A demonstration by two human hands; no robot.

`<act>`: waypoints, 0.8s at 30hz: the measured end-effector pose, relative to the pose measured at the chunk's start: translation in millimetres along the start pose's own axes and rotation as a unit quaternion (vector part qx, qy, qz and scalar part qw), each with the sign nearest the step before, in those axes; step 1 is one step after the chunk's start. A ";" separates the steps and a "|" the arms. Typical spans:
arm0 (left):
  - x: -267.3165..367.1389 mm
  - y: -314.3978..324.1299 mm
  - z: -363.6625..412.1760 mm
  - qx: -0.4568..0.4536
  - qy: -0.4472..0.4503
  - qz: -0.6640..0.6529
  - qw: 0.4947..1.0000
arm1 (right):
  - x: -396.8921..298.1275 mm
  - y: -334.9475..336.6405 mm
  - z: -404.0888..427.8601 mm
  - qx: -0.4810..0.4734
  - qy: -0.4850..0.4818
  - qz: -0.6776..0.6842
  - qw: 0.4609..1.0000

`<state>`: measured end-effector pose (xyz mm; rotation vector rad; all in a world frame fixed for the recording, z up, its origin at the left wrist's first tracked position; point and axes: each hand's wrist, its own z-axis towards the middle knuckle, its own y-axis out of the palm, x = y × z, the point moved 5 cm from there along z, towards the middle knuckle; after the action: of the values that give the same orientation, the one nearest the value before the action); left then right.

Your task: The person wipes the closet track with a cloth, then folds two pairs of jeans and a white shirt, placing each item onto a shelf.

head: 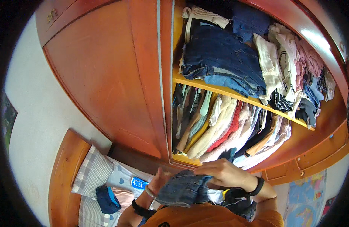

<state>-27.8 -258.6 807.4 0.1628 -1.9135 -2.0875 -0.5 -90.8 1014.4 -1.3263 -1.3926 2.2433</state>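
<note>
A folded blue denim garment [183,189] is held up in front of my orange shirt. My right hand [224,173] grips its upper right edge, with the fingers bent over the fabric. At the garment's left side is my left hand [160,180], its thumb pointing up. The denim covers part of that hand, so its hold is hidden. Beyond my hands stands an open wardrobe. On its upper shelf [219,90] lies a stack of dark blue jeans [222,54], next to crumpled white trousers [267,66]. Below the shelf hang several clothes, among them a cream fleece garment [214,127].
A closed wooden wardrobe door [106,76] stands to the left. Lower left is a bed with a checked pillow [93,173], a blue wipes pack [139,183] and a folded navy garment [106,200]. Dark clothing [239,198] lies behind my right arm. A map [306,195] hangs at right.
</note>
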 end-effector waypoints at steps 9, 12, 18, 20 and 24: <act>-12.7 -14.0 -46.0 0.233 0.219 0.241 0.916 | 14.8 54.0 10.3 -0.115 -0.061 -0.065 0.989; -12.8 -58.0 -92.2 0.364 0.258 0.256 0.858 | 27.8 61.9 -1.5 -0.139 0.049 -0.101 0.984; -20.8 -115.7 -220.9 0.625 0.433 0.239 0.604 | 66.8 94.7 -11.0 -0.237 0.137 -0.066 0.959; -12.3 -119.1 -270.5 0.676 0.450 0.222 0.540 | 67.1 97.1 -2.8 -0.236 0.150 -0.057 0.959; -11.3 -123.1 -439.7 0.784 0.395 0.412 0.243 | 53.9 87.9 14.6 -0.172 0.133 -0.034 0.975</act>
<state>90.4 -666.2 638.6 0.3433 -1.6431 1.0171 -18.6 -117.4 915.3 -1.5852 -1.7433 1.7529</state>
